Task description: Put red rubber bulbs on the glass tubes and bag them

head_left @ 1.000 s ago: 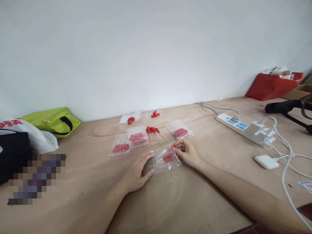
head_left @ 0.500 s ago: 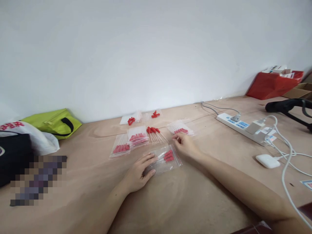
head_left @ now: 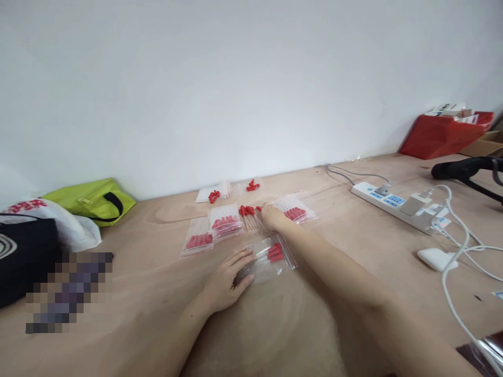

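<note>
My left hand (head_left: 227, 280) lies on the near left end of a clear zip bag (head_left: 259, 274), fingers stretched and thumb apart. Inside that bag are several pale sticks with red tips (head_left: 275, 252). Beyond it, my right hand (head_left: 272, 215) is closed at the right side of a small row of loose red-tipped sticks (head_left: 247, 211). One red tip shows at its fingertips; the rest of that stick is hidden by the hand. Filled bags surround the row: one at the left (head_left: 198, 241), another beside it (head_left: 225, 222), and one at the right (head_left: 294, 211).
Near the wall lie two bags with red pieces (head_left: 213, 196) (head_left: 252, 185). A power strip (head_left: 393, 204) with white cables and a white earphone case (head_left: 434, 258) sit at right. Left are a green bag (head_left: 92, 201), a black bag (head_left: 29, 251) and a blurred dark object (head_left: 70, 293).
My right hand has moved left and away from me, from beside the right-hand bag to the loose sticks, closing at one. My left hand stays on the near bag.
</note>
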The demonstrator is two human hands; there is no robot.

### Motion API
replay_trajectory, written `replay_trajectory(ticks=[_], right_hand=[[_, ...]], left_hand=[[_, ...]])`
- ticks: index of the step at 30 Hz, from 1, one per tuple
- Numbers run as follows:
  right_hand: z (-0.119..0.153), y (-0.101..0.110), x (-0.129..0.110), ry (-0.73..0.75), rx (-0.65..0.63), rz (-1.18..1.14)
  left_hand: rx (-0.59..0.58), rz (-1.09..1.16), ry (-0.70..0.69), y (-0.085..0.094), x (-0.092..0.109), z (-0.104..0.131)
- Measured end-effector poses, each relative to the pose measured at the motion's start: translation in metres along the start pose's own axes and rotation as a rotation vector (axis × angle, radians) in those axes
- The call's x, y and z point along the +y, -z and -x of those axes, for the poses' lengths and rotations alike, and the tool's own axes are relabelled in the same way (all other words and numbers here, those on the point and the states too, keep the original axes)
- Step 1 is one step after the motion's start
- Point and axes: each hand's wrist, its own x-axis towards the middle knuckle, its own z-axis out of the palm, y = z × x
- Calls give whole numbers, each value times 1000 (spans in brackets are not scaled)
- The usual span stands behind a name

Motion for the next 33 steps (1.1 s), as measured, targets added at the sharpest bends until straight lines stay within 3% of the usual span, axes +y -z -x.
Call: replay_trajectory(ticks=[4, 7, 11, 15, 21, 28, 33], right_hand=[[19, 10, 22, 23, 76, -111], [44, 7, 47, 69, 178, -578], [76, -9, 70, -56, 470, -1024], [87, -22, 77, -128, 634, -1140], [81, -32, 71, -138, 610, -1191], [83, -38, 54, -150, 482, -1369], [89, -37, 51, -101, 395, -1254]], left_hand=[[-3, -1, 11, 0, 0, 0], [-10, 3, 32, 0, 0, 0], [-4, 9, 36, 0, 1, -1], [-10, 8, 28, 0, 0, -2], [-13, 17, 13, -1, -2, -2], [-9, 11, 42, 0, 2, -1], [-2, 9, 72, 1, 4, 0]])
